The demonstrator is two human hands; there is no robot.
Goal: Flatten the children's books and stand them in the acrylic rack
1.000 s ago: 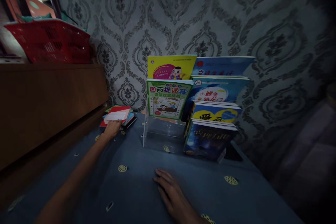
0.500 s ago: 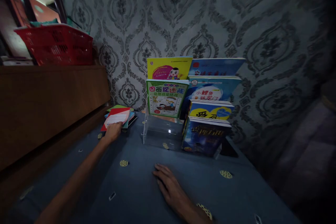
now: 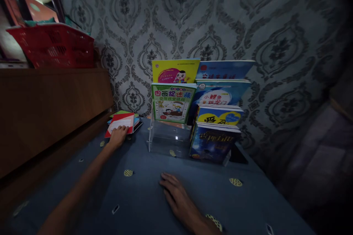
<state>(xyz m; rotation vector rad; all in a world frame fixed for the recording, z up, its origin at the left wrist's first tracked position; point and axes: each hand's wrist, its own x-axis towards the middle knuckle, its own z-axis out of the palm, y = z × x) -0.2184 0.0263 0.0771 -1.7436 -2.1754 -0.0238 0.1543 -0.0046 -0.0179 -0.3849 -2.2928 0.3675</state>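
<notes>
My left hand point(image 3: 118, 136) reaches far forward and grips the near edge of a red and white booklet point(image 3: 121, 122), the top one of a small pile of thin books point(image 3: 125, 122) by the wall. My right hand point(image 3: 176, 196) lies flat on the blue patterned tablecloth point(image 3: 143, 198), fingers stretched out, holding nothing. Ahead of it stands a clear stepped display stand point(image 3: 168, 137) with several children's books: a green one point(image 3: 172, 102) and a yellow one point(image 3: 174, 70) on the left, blue ones point(image 3: 220, 95) and a dark one point(image 3: 213, 143) on the right.
A brown wooden cabinet point(image 3: 49, 110) runs along the left, with a red plastic basket point(image 3: 52, 46) on top. Grey damask wallpaper point(image 3: 220, 18) closes the back. The right side is dark.
The booklet's near edge rose slightly in my left hand half a second ago and now sits lower on the pile. My right hand has stayed flat on the cloth.
</notes>
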